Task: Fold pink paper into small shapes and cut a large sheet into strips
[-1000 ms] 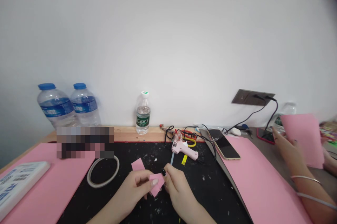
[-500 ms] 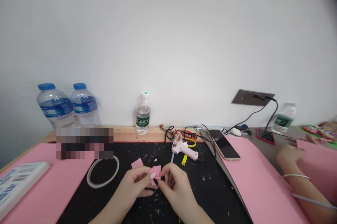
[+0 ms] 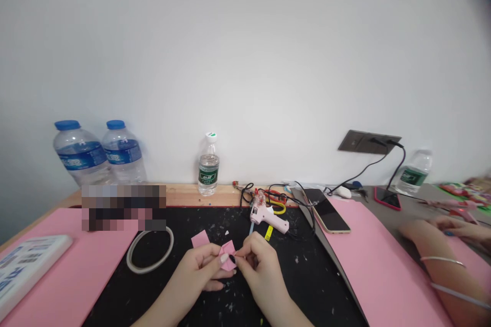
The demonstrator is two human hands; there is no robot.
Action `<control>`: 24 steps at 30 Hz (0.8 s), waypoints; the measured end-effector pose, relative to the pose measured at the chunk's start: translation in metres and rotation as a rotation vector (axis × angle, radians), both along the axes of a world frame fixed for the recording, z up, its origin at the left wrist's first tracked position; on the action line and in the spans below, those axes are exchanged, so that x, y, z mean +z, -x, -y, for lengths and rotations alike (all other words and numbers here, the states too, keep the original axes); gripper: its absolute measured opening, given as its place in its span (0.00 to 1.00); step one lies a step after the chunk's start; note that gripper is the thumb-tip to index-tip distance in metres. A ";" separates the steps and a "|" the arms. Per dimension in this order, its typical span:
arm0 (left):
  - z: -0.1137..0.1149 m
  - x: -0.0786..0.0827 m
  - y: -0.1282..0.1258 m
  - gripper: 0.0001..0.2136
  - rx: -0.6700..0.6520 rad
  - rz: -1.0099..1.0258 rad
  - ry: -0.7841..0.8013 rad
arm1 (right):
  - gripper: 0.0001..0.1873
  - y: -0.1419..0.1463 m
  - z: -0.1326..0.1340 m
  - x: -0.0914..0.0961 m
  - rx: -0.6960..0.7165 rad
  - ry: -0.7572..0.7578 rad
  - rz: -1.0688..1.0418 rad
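Note:
Both of my hands work at the middle of the black mat, pinching a small folded pink piece [image 3: 227, 256] between them. My left hand [image 3: 198, 266] grips its left side, and my right hand [image 3: 261, 270] pinches its right side with the fingertips. A loose pink square [image 3: 200, 239] lies on the mat just above my left hand. Behind my right hand rests a pink hot glue gun [image 3: 268, 219], its thin pale nozzle end pointing down toward my fingers.
A translucent tape roll [image 3: 149, 250] lies left on the black mat [image 3: 307, 286], between pink sheets. Cables, a phone [image 3: 326, 215] and bottles stand behind. At right, a co-worker's braceleted forearm [image 3: 441, 265] and hand rest near another phone [image 3: 387, 198].
My hands have drawn closer around the pink piece, which now looks more tightly folded. The co-worker's hands have dropped lower and the raised pink sheet has gone from view.

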State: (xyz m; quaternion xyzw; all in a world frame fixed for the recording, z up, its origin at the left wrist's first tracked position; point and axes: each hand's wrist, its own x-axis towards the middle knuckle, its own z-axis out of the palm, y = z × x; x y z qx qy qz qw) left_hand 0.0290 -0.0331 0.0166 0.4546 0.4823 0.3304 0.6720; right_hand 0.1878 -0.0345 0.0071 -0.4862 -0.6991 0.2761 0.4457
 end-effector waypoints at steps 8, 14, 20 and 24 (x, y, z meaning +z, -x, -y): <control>0.002 0.003 -0.003 0.16 0.054 0.021 0.020 | 0.08 -0.001 0.004 0.002 0.077 -0.176 0.083; 0.003 0.005 -0.003 0.17 0.062 0.018 0.016 | 0.08 -0.003 0.006 0.002 0.114 -0.156 0.151; 0.000 -0.002 -0.003 0.18 0.068 0.029 0.032 | 0.08 -0.002 0.006 0.000 0.133 -0.152 0.157; -0.003 -0.007 -0.003 0.19 0.062 0.009 0.042 | 0.07 -0.002 0.006 0.000 0.135 -0.138 0.145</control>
